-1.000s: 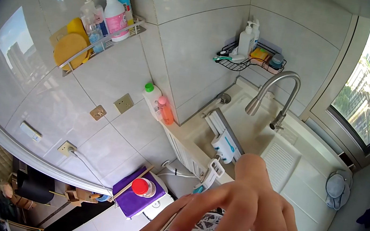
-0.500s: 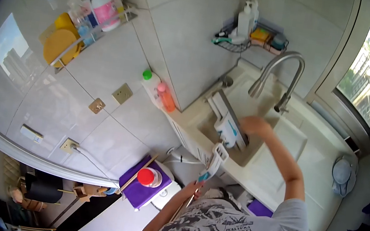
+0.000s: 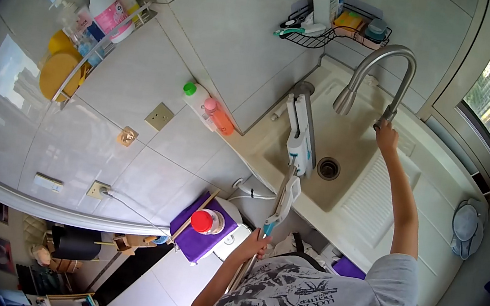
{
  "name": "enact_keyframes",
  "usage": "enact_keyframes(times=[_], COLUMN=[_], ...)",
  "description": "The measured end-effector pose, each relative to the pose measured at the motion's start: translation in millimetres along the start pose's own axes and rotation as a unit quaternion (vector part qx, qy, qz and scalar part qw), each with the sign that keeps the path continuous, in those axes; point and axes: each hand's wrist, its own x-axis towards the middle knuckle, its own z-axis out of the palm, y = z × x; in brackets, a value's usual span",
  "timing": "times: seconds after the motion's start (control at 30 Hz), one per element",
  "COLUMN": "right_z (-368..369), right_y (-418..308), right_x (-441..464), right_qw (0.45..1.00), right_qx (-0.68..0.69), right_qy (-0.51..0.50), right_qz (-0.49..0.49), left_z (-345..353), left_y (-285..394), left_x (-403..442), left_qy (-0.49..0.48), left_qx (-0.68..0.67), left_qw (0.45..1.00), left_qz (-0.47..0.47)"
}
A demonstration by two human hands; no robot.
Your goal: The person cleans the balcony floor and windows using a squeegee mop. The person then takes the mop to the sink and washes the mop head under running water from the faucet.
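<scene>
My left hand (image 3: 251,246) is closed round the pole of a white and blue squeeze mop (image 3: 299,148), near its blue-tipped lever. The mop's head rests in the cream sink (image 3: 339,194), along the left side, with its long grey edge facing the basin. At the back right, my right hand (image 3: 387,137) grips the base of the curved metal faucet (image 3: 406,69), where its lever is; the fingers partly hide the lever. The spout hangs over the basin, and no water stream shows. A dark drain (image 3: 328,168) lies in the sink floor.
A ribbed drainboard (image 3: 372,186) adjoins the sink, with grey cloth-like items (image 3: 466,228) beyond. A corner rack (image 3: 337,31) holds bottles and sponges. Bottles (image 3: 217,116) stand on the left ledge. A red-lidded jar (image 3: 208,222) sits on a purple cover (image 3: 191,247).
My right hand has moved from beside the mop head in the sink to the faucet's base. The mop head has turned and shifted toward the back left, uncovering the drain.
</scene>
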Motion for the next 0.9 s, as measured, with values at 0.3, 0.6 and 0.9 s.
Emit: enact_keyframes(times=[0.3, 0.6, 0.9], right_z=[72, -47, -76], right_y=[-60, -121, -129], right_x=[35, 21, 8], right_qw=[0.87, 0.949, 0.948], right_qx=[-0.401, 0.062, 0.31], right_qy=[0.079, -0.309, -0.017], right_qz=[0.277, -0.022, -0.064], left_z=[1, -7, -17], left_y=[-8, -29, -22], left_x=[-5, 14, 13], left_qy=[0.015, -0.016, -0.058], left_qx=[0.042, 0.141, 0.143], left_qw=[0.999, 0.988, 0.987], left_qz=[0.006, 0.065, 0.052])
